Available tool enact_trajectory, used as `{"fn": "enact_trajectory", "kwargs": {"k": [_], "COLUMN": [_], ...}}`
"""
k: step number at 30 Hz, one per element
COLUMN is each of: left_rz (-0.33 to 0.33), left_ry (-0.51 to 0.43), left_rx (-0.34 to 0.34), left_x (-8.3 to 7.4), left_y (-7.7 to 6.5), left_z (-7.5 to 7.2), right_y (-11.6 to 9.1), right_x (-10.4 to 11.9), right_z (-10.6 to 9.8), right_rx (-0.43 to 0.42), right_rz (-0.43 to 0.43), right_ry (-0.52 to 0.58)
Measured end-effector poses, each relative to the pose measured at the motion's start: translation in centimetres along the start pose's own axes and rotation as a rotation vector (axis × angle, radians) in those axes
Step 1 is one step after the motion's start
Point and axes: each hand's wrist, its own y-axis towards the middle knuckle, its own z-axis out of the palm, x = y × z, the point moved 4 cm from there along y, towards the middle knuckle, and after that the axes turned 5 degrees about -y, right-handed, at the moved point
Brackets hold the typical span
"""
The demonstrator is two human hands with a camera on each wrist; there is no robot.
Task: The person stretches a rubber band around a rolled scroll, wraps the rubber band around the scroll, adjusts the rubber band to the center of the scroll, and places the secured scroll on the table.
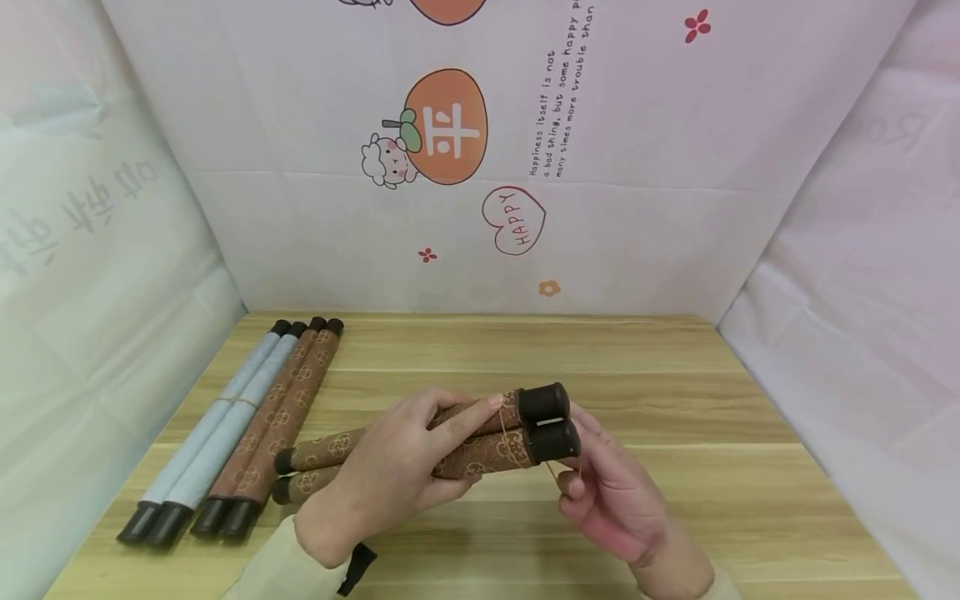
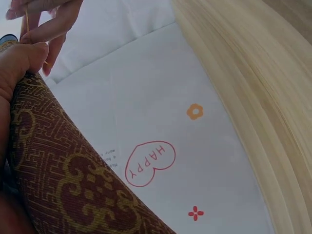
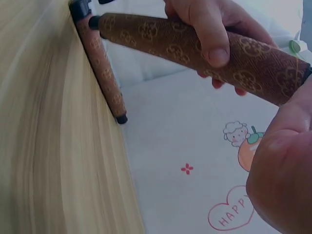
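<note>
My left hand [image 1: 397,462] grips two brown patterned scrolls [image 1: 480,454] side by side, raised over the table and tilted, their black end caps [image 1: 555,438] toward the right. Its thumb or forefinger lies along the upper scroll near that end. A thin yellowish rubber band [image 1: 551,472] loops round the scrolls just short of the caps. Fingers of my right hand [image 1: 615,483] pinch the band's lower part, pulling strands out beneath the caps. In the left wrist view the strand of band [image 2: 27,22] stretches to those fingers. The right wrist view shows the held scroll [image 3: 185,51] crossing above.
At the left on the wooden table [image 1: 637,358] lie a light blue scroll pair [image 1: 217,417], banded at the middle, and a brown scroll pair [image 1: 273,417] beside it. White printed cloth [image 1: 637,233] stands behind and at both sides.
</note>
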Motion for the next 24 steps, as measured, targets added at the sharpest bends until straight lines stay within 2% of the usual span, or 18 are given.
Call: {"fn": "enact_trajectory", "kwargs": {"k": [3,6,9,13,20,24], "left_rz": [0.001,0.009,0.040,0.098,0.152,0.169], "left_ry": [0.003,0.021,0.059,0.122,0.207,0.305], "left_rx": [0.017,0.036,0.047,0.048,0.048,0.043], "left_x": [0.0,0.0,-0.1,-0.2,-0.7,-1.1], "left_y": [-0.1,-0.1,-0.1,0.0,0.3,0.5], "left_z": [-0.1,-0.1,-0.1,0.2,0.5,0.9], "right_y": [-0.3,-0.6,-0.9,-0.9,-0.4,0.1], "right_x": [0.5,1.0,1.4,1.9,2.2,2.1], "right_z": [-0.1,-0.2,-0.4,-0.4,-0.4,-0.6], "right_rx": [-0.007,-0.040,-0.089,-0.113,-0.295,-0.349], "right_rz": [0.025,0.057,0.101,0.145,0.267,0.329], "right_ry": [-0.072,-0.194,-0.308,-0.392,-0.704,-0.848]}}
